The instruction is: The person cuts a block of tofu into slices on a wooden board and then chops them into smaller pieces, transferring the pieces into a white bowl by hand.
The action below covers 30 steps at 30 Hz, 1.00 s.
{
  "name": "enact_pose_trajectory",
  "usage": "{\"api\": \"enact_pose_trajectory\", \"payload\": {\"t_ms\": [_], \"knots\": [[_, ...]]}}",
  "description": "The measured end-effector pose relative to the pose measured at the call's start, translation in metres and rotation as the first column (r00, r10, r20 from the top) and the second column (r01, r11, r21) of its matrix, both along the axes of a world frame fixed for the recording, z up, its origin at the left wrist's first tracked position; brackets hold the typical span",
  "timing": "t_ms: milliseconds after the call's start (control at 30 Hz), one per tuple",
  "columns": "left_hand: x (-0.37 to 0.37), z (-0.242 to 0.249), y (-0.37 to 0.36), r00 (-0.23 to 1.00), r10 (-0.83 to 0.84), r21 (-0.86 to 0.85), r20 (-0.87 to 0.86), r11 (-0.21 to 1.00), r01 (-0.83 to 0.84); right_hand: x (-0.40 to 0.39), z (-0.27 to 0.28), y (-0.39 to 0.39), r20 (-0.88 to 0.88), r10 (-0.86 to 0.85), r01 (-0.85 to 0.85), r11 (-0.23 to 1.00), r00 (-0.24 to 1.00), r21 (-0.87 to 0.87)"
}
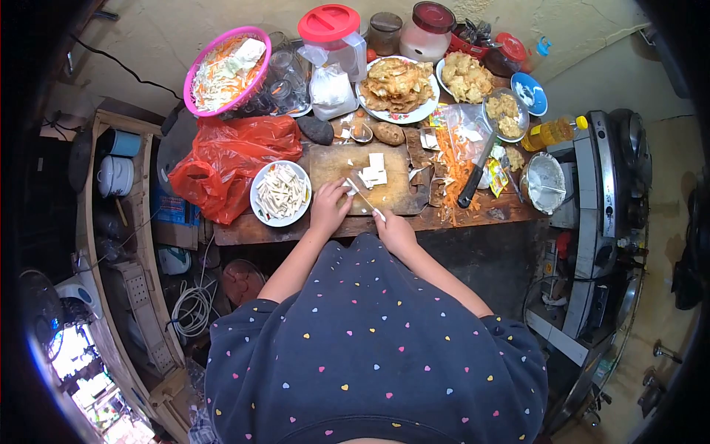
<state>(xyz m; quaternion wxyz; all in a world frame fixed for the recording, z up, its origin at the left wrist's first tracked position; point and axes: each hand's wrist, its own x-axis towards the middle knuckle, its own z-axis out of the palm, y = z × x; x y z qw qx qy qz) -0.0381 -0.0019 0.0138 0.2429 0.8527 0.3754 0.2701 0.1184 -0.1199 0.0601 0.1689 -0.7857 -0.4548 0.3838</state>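
On the worn wooden cutting board (325, 166), my left hand (330, 207) has its fingertips closed on a small white piece of food (350, 190), which looks like tofu. My right hand (397, 231) grips a small knife (364, 198) by its pale handle, and the thin blade slants up and left beside the left fingertips. Several white blocks (375, 172) lie on the board just beyond the blade. Left of my left hand, a white bowl (256, 209) is heaped with cut white strips (282, 191).
A red plastic bag (229, 159) lies at left, behind it a pink basket (194, 100) of shredded vegetables. Plates of fried food (399, 83) stand at the back. A black-handled knife (467, 191) rests on carrot shreds (450, 200) at right, near an oil bottle (549, 134).
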Motion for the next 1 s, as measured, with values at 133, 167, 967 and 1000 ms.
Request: {"api": "enact_pose_trajectory", "payload": {"t_ms": [133, 167, 967, 1000], "knots": [[0.0, 0.0, 0.0, 1.0, 0.003, 0.019, -0.004, 1.0, -0.003, -0.002, -0.01, 0.001, -0.001, 0.014, -0.014, 1.0, 1.0, 0.007], [0.0, 0.0, 0.0, 1.0, 0.004, 0.024, -0.008, 1.0, -0.004, -0.002, -0.012, 0.001, -0.008, 0.015, -0.014, 1.0, 1.0, 0.019], [0.073, 0.011, 0.033, 0.896, -0.341, -0.047, -0.284, 0.938, 0.342, -0.01, -0.018, 0.003, 0.086, 0.026, -0.022, 0.999, 0.996, -0.048], [0.072, 0.01, 0.033, 0.894, -0.346, -0.049, -0.285, 0.937, 0.347, -0.011, -0.019, 0.002, 0.095, 0.034, -0.029, 0.998, 0.995, -0.055]]}}
